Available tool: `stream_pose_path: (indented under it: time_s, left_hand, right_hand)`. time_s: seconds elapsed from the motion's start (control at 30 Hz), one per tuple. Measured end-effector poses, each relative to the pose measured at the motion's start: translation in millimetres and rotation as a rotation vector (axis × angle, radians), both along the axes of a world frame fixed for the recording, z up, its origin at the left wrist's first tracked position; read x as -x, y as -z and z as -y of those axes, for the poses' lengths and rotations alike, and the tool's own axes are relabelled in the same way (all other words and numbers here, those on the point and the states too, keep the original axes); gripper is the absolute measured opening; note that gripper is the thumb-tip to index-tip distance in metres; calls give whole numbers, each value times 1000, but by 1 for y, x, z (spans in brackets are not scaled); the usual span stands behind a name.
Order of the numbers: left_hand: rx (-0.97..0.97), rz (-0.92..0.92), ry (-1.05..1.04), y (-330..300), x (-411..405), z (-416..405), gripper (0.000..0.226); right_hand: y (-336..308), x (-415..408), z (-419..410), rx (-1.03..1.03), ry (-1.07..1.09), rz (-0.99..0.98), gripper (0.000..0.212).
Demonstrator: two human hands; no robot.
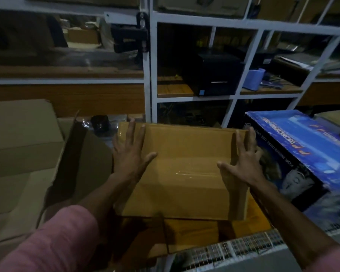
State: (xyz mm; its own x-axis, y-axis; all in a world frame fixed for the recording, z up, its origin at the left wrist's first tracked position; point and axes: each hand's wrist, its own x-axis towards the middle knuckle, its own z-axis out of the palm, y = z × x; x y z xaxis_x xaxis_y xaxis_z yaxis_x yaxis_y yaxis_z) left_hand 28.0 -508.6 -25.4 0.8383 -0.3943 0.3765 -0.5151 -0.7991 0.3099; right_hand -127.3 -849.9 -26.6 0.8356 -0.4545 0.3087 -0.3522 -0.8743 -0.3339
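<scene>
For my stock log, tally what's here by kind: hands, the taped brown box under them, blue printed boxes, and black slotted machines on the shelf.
Hands: 2, left hand and right hand
Brown box under the hands: 1
Blue box: 1
Black machine on the shelf: 1
Total: 5

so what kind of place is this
Probably a stockroom or packing area. White metal shelving holds a black printer-like box, plain cartons are stacked at the left, and the left hand and right hand lie flat on a taped brown carton.
</scene>
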Motion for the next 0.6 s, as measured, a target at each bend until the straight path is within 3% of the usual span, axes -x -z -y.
stream_pose_path:
  time_s: [0.2, 0.4, 0.6]
  left_hand:
    - [-11, -38, -13, -12, 47, -23, 110]
    - [150, -74, -116, -32, 97, -30, 56]
    - [27, -42, -200, -30, 113, -44, 47]
  right_hand:
    - [-10, 40, -14, 2, 13, -99, 134]
    - [-20, 84, -33, -89, 49, 85, 64]
    - [-26, 112, -36, -91, 43, 35, 51]
